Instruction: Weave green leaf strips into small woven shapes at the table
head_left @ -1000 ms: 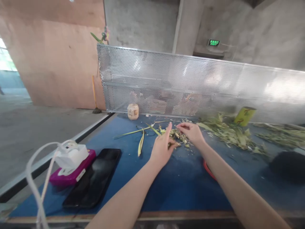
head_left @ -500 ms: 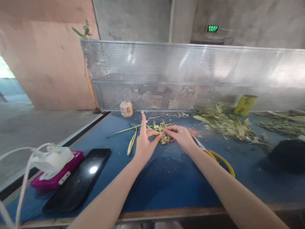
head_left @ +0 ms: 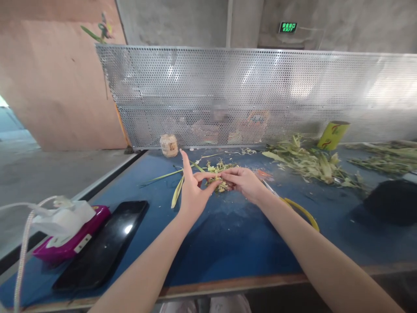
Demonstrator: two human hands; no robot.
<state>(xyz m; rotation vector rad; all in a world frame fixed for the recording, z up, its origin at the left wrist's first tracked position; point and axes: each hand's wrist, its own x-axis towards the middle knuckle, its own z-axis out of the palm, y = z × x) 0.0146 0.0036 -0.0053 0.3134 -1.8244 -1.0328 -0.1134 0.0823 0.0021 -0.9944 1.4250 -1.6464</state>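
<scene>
Over a small pile of yellow-green plant scraps [head_left: 224, 165], my two hands meet at the fingertips. My left hand [head_left: 192, 191] pinches with thumb and forefinger, another finger pointing up and away. From the other side, my right hand [head_left: 243, 182] closes its fingertips at the same spot. Between them is a tiny pale plant piece, mostly hidden by the fingers. Just left of my left hand lies a flat yellow-green leaf strip [head_left: 177, 194], beside a long thin green stalk [head_left: 159, 178]. Scissors with yellow handles [head_left: 304, 211] lie partly under my right forearm.
A black phone [head_left: 104, 243] and a magenta power strip [head_left: 70, 245] with white plugs lie at left. Behind stand a pale roll [head_left: 169, 145] and a perforated metal screen [head_left: 195, 87]. Dry husks [head_left: 309, 163], a yellow-green tube [head_left: 332, 135] and a dark object [head_left: 391, 202] are at right.
The view has shifted slightly, so the scene sits a little higher and further left. Both hands keep their pinch over the scraps, with only small finger movements.
</scene>
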